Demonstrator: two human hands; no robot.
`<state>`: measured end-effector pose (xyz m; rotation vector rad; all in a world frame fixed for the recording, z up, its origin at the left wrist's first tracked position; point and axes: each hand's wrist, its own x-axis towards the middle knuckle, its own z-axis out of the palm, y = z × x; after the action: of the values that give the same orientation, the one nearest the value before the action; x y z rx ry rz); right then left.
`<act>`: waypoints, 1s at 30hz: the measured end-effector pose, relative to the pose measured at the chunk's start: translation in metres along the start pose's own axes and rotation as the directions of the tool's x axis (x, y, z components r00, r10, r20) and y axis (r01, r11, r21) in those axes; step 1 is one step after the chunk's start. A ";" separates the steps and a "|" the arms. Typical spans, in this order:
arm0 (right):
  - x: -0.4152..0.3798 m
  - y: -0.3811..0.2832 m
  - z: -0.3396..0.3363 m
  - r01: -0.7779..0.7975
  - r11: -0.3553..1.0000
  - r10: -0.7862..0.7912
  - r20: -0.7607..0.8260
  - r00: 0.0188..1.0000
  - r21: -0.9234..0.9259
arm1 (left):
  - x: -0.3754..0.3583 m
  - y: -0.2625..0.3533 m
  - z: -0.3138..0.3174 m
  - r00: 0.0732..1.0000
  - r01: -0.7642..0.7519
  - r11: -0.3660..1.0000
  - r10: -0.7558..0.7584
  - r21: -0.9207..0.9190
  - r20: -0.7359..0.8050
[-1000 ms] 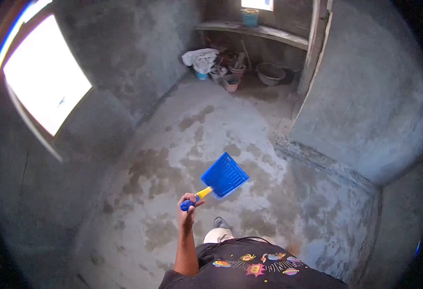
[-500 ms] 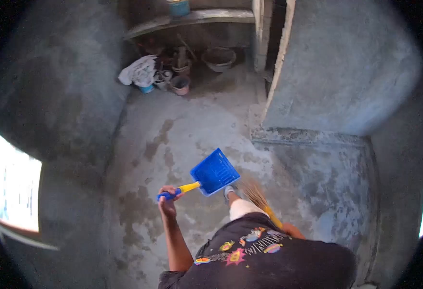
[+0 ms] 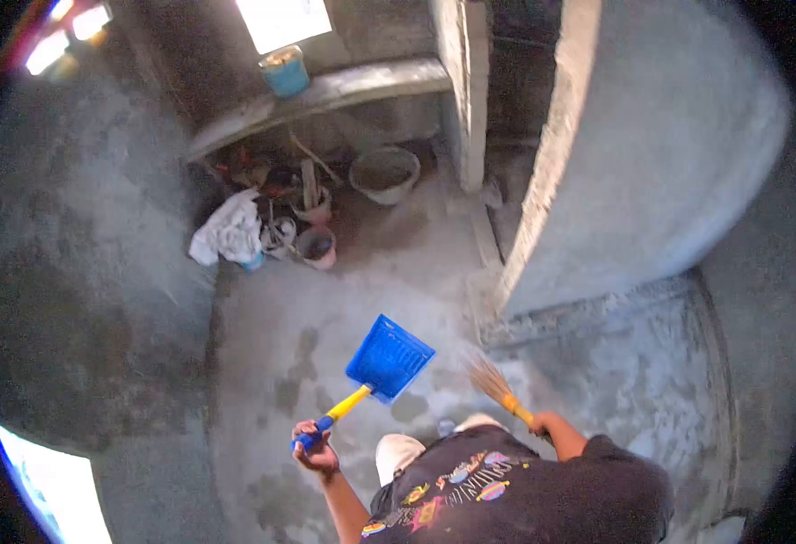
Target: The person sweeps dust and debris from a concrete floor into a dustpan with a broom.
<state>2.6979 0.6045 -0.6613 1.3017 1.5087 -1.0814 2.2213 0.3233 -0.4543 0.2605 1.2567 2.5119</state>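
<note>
My left hand [image 3: 314, 447] is closed round the blue end of a dustpan's handle. The blue pan of the dustpan [image 3: 390, 359] points forward and to the right, joined to a yellow stretch of handle. On the other side, my right hand [image 3: 550, 424] grips a short broom [image 3: 496, 383] by its yellow handle. Its tan bristles fan out forward and left, over the concrete floor [image 3: 434, 272]. A gap separates the bristles from the pan's right edge.
A white cloth bundle [image 3: 229, 228], a pinkish bucket [image 3: 316, 247] and a wide basin [image 3: 385, 175] stand by the far wall. Above them, a blue bucket [image 3: 285, 72] sits on a concrete ledge [image 3: 352, 83]. A wall edge [image 3: 552, 136] juts in at right, beside a low curb [image 3: 588, 319].
The view has tilted up, showing the window and ledge bucket. My right hand and the broom have come forward into clearer view. My left hand still holds the dustpan, now lower in view.
</note>
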 end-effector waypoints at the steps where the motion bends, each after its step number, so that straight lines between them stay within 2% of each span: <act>1: 0.017 0.006 -0.002 0.069 0.995 -0.071 -0.034 0.997 -0.071 | 0.023 -0.004 0.010 0.997 0.043 0.999 -0.045 -0.033 -0.070; 2: 0.003 -0.011 -0.013 0.021 0.999 -0.024 -0.097 0.995 -0.029 | 0.047 -0.009 0.020 0.986 0.084 0.994 -0.093 -0.070 -0.137; 3: -0.006 -0.026 -0.022 -0.023 1.000 0.025 -0.157 0.987 0.016 | 0.081 -0.023 0.022 0.988 0.073 0.994 -0.083 -0.079 -0.132; 4: 0.007 -0.050 -0.037 -0.015 1.000 0.017 -0.171 0.985 0.013 | 0.122 -0.042 0.021 0.982 0.134 0.984 -0.148 -0.115 -0.121; 6: 0.019 -0.066 -0.046 0.025 0.971 0.036 -0.244 0.969 0.240 | 0.181 -0.075 0.018 0.956 0.248 0.943 -0.275 -0.222 -0.098; 8: 0.024 -0.117 -0.072 0.040 0.967 0.029 -0.263 0.964 0.253 | 0.247 -0.105 0.020 0.943 0.311 0.935 -0.325 -0.169 -0.063; 10: 0.032 -0.158 -0.089 0.072 0.908 0.041 -0.259 0.965 0.412 | 0.297 -0.129 0.030 0.935 0.340 0.921 -0.353 -0.189 -0.034; 11: 0.041 -0.177 -0.099 0.069 0.910 0.048 -0.267 0.963 0.410 | 0.323 -0.143 0.041 0.927 0.367 0.906 -0.374 -0.212 0.007; 13: 0.058 -0.219 -0.120 0.028 0.999 -0.016 -0.310 0.951 0.035 | 0.379 -0.166 0.060 0.902 0.428 0.880 -0.429 -0.206 0.045; 14: 0.057 -0.240 -0.136 0.021 0.999 -0.010 -0.318 0.948 0.033 | 0.408 -0.177 0.073 0.874 0.485 0.854 -0.479 -0.186 0.080; 16: 0.046 -0.278 -0.158 -0.033 0.972 0.105 -0.301 0.948 0.235 | 0.463 -0.201 0.100 0.871 0.489 0.860 -0.474 -0.147 0.126; 17: 0.029 -0.315 -0.180 -0.126 0.963 0.194 -0.285 0.939 0.239 | 0.489 -0.210 0.112 0.867 0.488 0.867 -0.469 -0.098 0.168; 21: 0.015 -0.372 -0.234 -0.155 0.961 0.217 -0.277 0.936 0.229 | 0.572 -0.229 0.160 0.830 0.509 0.861 -0.494 0.008 0.260; 22: 0.004 -0.384 -0.251 -0.087 0.974 0.170 -0.417 0.893 0.210 | 0.587 -0.237 0.171 0.828 0.514 0.858 -0.499 0.011 0.255; 23: 0.003 -0.397 -0.264 -0.017 0.983 0.117 -0.545 0.830 0.184 | 0.602 -0.237 0.186 0.837 0.428 0.891 -0.455 0.152 0.304; 24: 0.019 -0.400 -0.270 -0.018 0.982 0.118 -0.536 0.836 0.188 | 0.616 -0.239 0.202 0.836 0.326 0.902 -0.415 0.284 0.359; 25: 0.050 -0.391 -0.268 0.111 0.970 0.072 -0.693 0.717 0.216 | 0.627 -0.230 0.228 0.843 0.254 0.944 -0.324 0.213 0.430; 26: 0.057 -0.401 -0.278 0.240 0.946 0.046 -0.823 0.566 0.217 | 0.640 -0.238 0.237 0.841 0.257 0.940 -0.331 0.223 0.427; 27: 0.064 -0.407 -0.289 0.240 0.945 0.048 -0.818 0.574 0.224 | 0.652 -0.248 0.246 0.855 0.235 0.923 -0.345 0.305 0.386; 28: 0.042 -0.439 -0.319 0.081 0.931 0.197 -0.675 0.711 0.356 | 0.663 -0.258 0.254 0.869 0.214 0.897 -0.355 0.386 0.344; 29: 0.027 -0.469 -0.356 -0.098 0.887 0.340 -0.494 0.800 0.451 | 0.677 -0.260 0.278 0.863 0.301 0.869 -0.424 0.392 0.275; 30: 0.039 -0.480 -0.388 -0.101 0.885 0.341 -0.485 0.805 0.454 | 0.696 -0.281 0.285 0.861 0.304 0.864 -0.429 0.402 0.272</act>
<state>2.1935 0.9464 -0.5563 2.1871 1.5103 -0.9283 1.7147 0.9448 -0.4957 0.4762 1.4281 1.8084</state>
